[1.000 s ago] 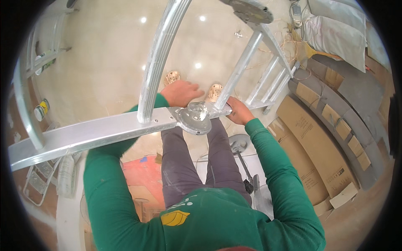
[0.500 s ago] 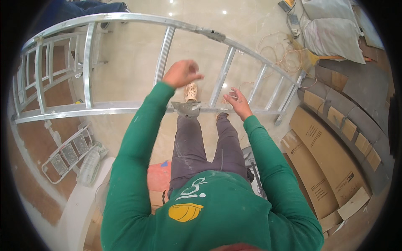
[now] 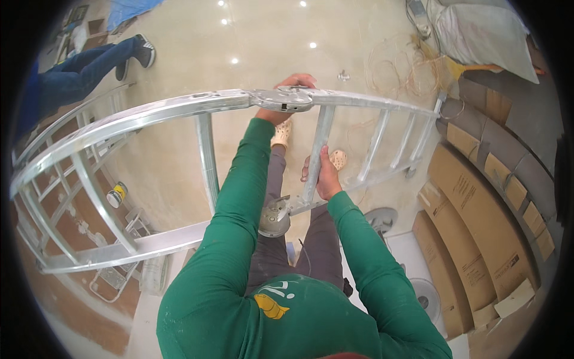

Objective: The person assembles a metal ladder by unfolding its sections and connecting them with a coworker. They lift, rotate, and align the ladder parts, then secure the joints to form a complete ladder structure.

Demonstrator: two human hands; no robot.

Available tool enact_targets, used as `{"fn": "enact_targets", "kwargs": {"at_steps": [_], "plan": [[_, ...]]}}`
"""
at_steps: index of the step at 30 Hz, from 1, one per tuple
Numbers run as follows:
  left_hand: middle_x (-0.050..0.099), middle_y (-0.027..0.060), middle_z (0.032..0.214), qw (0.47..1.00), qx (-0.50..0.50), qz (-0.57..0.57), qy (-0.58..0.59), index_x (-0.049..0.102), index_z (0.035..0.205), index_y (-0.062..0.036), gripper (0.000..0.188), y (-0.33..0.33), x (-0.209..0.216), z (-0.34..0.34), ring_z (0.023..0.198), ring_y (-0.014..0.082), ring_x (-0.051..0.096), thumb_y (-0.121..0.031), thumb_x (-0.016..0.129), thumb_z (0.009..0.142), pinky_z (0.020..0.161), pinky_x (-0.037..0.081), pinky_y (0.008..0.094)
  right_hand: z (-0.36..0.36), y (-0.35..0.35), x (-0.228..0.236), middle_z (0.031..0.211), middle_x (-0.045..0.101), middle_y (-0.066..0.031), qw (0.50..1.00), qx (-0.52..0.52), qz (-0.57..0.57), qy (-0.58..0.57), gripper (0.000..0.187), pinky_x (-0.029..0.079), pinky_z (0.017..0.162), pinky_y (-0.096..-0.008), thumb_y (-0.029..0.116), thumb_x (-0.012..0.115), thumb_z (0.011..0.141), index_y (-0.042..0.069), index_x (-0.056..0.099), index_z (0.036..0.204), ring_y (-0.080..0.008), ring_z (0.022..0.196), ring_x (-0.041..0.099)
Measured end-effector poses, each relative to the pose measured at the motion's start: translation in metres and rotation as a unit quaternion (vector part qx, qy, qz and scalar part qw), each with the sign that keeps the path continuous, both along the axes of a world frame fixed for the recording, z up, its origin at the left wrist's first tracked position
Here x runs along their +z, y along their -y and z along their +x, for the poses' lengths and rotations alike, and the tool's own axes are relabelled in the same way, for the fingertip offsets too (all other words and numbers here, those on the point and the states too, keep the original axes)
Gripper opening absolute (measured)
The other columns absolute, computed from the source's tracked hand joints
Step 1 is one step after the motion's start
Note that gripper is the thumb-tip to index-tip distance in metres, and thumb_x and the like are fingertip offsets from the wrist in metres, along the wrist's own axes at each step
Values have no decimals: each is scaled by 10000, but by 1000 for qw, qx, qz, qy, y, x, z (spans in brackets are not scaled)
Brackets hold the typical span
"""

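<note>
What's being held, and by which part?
The ladder: right hand around a rung; left hand at the far rail's hinge, grip partly hidden.

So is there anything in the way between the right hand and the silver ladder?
No, nothing that I can see. The right hand is already at a rung of the silver ladder, with its fingers showing on the rung's left side and the rest of the hand on its right.
</note>
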State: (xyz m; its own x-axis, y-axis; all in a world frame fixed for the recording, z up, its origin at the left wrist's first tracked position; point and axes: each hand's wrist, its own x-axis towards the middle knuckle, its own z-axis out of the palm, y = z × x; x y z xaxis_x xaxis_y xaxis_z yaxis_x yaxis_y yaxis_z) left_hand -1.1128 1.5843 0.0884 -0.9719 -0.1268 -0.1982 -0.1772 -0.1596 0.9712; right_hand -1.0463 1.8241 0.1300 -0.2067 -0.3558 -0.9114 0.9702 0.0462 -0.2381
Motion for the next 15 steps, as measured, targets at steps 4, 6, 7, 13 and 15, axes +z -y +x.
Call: {"fn": "enact_targets", "kwargs": {"at_steps": [4,6,7,13,15], "plan": [[688,69,1154,994,44,103,7,669,1151,-35,305,3,9,5,1086,170,647,48,727,863,976,530,308,4,5,4,674,549,-61,999,-16,31,-13,732,471,560,-323,751,410,1002,51,586,883,-180,575,534],[689,91,1154,994,60,44,-83,670,1171,-27,273,7,10,7,1101,199,646,13,694,902,988,528,327,5,7,5,668,544,-60,999,-10,40,-16,736,467,561,-324,747,405,1006,47,589,875,-177,569,524],[689,105,1159,996,51,51,-54,683,1159,-24,271,9,9,5,1101,210,650,-20,716,890,991,531,341,6,8,5,666,545,-61,999,-6,38,-19,737,467,561,-323,746,403,1007,47,590,868,-176,569,524],[705,144,1140,997,11,66,-44,737,1109,-14,269,19,-1,0,1107,256,656,-133,747,868,992,524,380,9,7,5,663,548,-62,998,10,54,-40,751,458,560,-316,748,402,1007,43,599,843,-171,577,531],[714,142,1118,996,8,79,-42,738,1100,-12,264,23,3,0,1083,264,665,-127,746,861,971,531,377,10,6,5,665,549,-61,998,10,56,-34,755,458,565,-316,751,405,1004,39,601,845,-170,583,533]]}}
